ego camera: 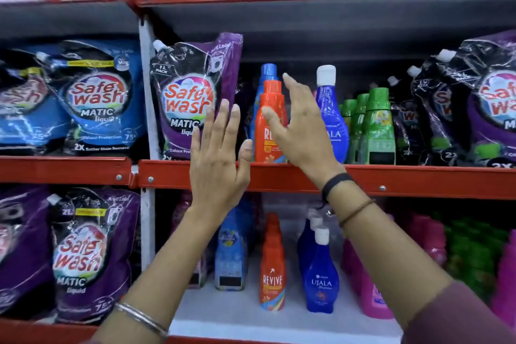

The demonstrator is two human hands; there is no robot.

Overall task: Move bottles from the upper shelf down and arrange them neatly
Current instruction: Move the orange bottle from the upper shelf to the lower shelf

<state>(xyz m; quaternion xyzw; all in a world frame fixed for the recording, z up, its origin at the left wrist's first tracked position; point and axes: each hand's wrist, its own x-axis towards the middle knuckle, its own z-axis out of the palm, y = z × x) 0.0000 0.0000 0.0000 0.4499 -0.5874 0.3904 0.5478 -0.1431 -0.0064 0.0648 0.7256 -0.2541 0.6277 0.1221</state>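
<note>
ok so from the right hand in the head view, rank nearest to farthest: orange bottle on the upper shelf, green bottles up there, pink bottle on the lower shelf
1. Orange plastic bottle, upper shelf: right at the right hand, by its thumb.
2. Green plastic bottles, upper shelf: off to the hand's right, past the blue white-capped bottle.
3. Pink plastic bottle, lower shelf: far below, right of the forearm.

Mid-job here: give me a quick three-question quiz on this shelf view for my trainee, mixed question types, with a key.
1. True or false: the right hand already grips the orange bottle on the upper shelf.
2. Which bottle stands right of the orange Revive bottle on the lower shelf? A) green B) blue Ujala bottle C) pink
3. Fill in: the left hand is open in front of the purple ___ pouch.

Key: 1 false, its fingers are spread and not closed on it; 2 B; 3 Safewash.
</note>
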